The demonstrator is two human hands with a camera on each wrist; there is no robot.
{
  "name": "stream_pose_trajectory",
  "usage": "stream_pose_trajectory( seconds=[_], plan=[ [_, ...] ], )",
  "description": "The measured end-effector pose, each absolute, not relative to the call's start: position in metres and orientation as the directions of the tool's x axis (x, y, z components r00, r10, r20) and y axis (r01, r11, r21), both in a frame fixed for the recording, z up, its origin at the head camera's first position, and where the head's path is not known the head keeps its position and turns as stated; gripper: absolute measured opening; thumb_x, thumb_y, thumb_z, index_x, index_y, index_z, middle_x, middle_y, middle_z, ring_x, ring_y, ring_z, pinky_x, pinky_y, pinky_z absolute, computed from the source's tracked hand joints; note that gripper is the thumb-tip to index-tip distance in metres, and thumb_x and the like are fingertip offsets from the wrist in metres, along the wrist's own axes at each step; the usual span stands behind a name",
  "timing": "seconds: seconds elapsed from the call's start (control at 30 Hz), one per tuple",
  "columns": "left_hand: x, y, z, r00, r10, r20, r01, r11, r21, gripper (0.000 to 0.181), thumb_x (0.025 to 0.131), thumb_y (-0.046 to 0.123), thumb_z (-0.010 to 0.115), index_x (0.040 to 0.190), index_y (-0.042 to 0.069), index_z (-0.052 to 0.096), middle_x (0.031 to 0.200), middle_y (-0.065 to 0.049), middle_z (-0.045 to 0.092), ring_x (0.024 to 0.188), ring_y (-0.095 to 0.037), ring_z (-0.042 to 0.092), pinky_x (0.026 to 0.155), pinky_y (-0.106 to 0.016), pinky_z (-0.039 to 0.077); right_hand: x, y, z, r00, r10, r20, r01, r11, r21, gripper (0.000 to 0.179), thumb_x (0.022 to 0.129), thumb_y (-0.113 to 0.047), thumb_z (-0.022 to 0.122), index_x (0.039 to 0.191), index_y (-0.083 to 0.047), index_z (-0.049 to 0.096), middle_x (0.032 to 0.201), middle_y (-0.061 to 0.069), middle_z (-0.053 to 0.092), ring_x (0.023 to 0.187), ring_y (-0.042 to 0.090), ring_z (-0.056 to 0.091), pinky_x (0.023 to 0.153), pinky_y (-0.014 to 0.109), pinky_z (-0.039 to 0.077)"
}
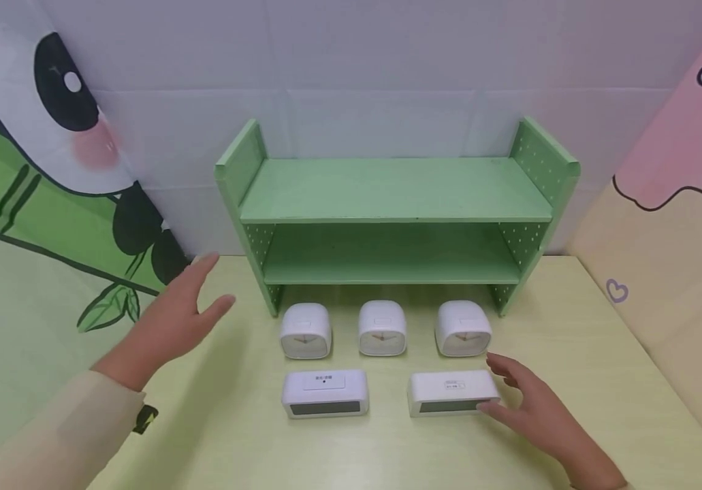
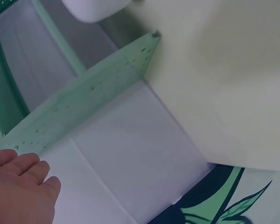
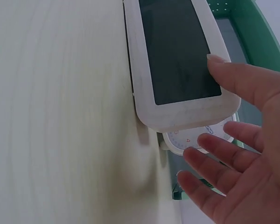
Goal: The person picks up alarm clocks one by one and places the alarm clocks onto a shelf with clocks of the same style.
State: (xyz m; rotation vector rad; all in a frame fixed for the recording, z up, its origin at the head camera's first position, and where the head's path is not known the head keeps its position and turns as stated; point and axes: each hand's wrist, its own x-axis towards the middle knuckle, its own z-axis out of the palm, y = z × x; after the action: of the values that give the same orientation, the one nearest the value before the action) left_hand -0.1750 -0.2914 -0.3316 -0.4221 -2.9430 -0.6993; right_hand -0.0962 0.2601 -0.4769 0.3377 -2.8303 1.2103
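My right hand [image 1: 531, 415] is at the right end of a white digital clock [image 1: 453, 389], fingers spread. In the right wrist view the thumb [image 3: 242, 79] overlaps the edge of its dark screen [image 3: 182, 51]; whether it touches I cannot tell. A second white digital clock [image 1: 325, 391] lies to the left. Behind them stand three rounded white clocks with dials, left [image 1: 306, 331], middle [image 1: 382, 328] and right [image 1: 464, 329]. My left hand [image 1: 176, 316] hovers left of the green shelf, holding nothing, thumb apart from the fingers.
A green two-tier shelf [image 1: 393, 190] with perforated sides stands against the back wall, behind the clocks. The pale wooden table [image 1: 381, 452] reaches cartoon-printed walls at left and right. A dark band with a yellow mark [image 1: 145, 418] shows below my left sleeve.
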Motion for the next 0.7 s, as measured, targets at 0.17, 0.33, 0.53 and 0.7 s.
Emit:
stream_pose_trajectory(
  seconds=[0.17,0.33,0.53,0.7],
  plan=[
    [-0.193,-0.289,-0.302,-0.97,0.2,0.137,0.24,0.861,0.448,0.086,0.105,0.053,0.051,0.166,0.007,0.011,0.168,-0.021,0.018,0.151,-0.045,0.02,0.115,-0.067,0.022,-0.1,0.26,-0.483,-0.974,-0.179,0.14,-0.223,0.635,-0.74,0.079,0.082,-0.031,0.089,0.144,-0.001,0.051,0.137,0.018,0.062,0.122,0.037,0.061,0.099,0.048,0.051],
    [-0.209,-0.281,-0.277,-0.972,0.167,0.164,0.225,0.858,0.461,0.086,0.104,0.055,0.049,0.167,0.012,0.009,0.168,-0.021,0.018,0.151,-0.046,0.019,0.115,-0.068,0.021,-0.101,0.26,-0.488,-0.973,-0.176,0.15,-0.226,0.584,-0.78,0.072,0.08,-0.023,0.091,0.14,-0.003,0.057,0.134,0.014,0.064,0.118,0.033,0.063,0.096,0.04,0.054],
    [-0.226,-0.273,-0.262,-0.976,0.114,0.186,0.196,0.835,0.515,0.084,0.104,0.057,0.045,0.168,0.016,0.008,0.171,-0.014,0.014,0.154,-0.042,0.014,0.117,-0.067,0.018,-0.104,0.259,-0.494,-0.986,-0.142,0.092,-0.154,0.532,-0.832,0.063,0.081,-0.02,0.09,0.136,-0.006,0.061,0.127,0.008,0.068,0.113,0.025,0.065,0.093,0.03,0.052],
    [-0.239,-0.27,-0.255,-0.971,0.075,0.226,0.194,0.799,0.569,0.082,0.104,0.057,0.042,0.168,0.017,0.007,0.172,-0.007,0.012,0.156,-0.035,0.011,0.119,-0.065,0.015,-0.107,0.26,-0.5,-0.986,-0.142,0.087,-0.145,0.473,-0.869,0.059,0.083,-0.017,0.088,0.134,-0.004,0.063,0.127,0.012,0.067,0.113,0.012,0.063,0.094,0.02,0.048]
  ],
)
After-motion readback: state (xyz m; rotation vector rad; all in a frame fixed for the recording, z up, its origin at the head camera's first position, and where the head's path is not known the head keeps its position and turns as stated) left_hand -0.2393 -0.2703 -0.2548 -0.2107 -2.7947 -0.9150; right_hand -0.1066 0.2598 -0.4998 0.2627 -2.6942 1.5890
